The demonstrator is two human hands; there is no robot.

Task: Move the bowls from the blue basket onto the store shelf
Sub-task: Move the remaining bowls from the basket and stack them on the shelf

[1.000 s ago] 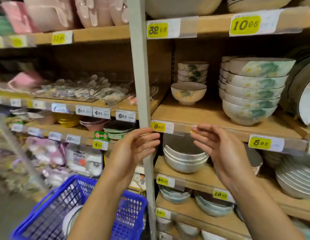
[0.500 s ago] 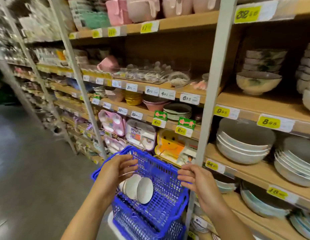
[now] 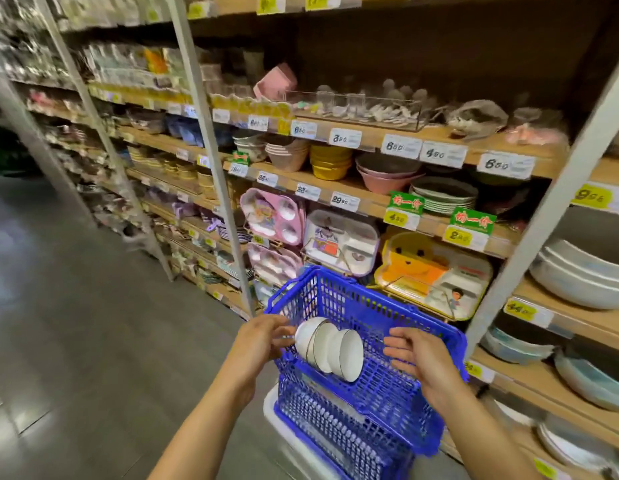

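Reaching for stock: two hands, entered as follows.

Item 1. Left hand [image 3: 263, 342]: fingers gently curved and slightly parted, not closed round anything. The fingertips lie at the foot of the outermost bowl, seemingly in contact. The forearm comes up from lower left, palm turned rightward. Judged purpose: to brace one end of the stack.

Item 2. Right hand [image 3: 417, 360]: fingers spread and loosely bent, palm facing left toward the stack, holding nothing. A clear gap separates it from the nearest bowl's open mouth. The forearm enters from lower right, over the basket's near rim. Judged purpose: to close on the opposite end so the set lifts as one.

Item 3. Bowls [image 3: 330, 348]: white, dark-rimmed, nested, at least three. They lie on their sides between the two hands, mouths toward the right. Location: inside the basket, against its mesh, not yet on the shelf. Nesting likely keeps them from rolling apart. Being glazed ware, they could slide loose under a one-ended grip.

Item 4. Blue basket [image 3: 380, 396]: plastic mesh, apparently tilted toward the person, resting on a white crate [image 3: 275, 415], just beside the shelving.

Item 5. Store shelf [image 3: 585, 327]: wooden boards on grey uprights, to the right, carrying stacked large bowls [image 3: 578, 271] and price tags. Which board is meant for this set cannot be told.
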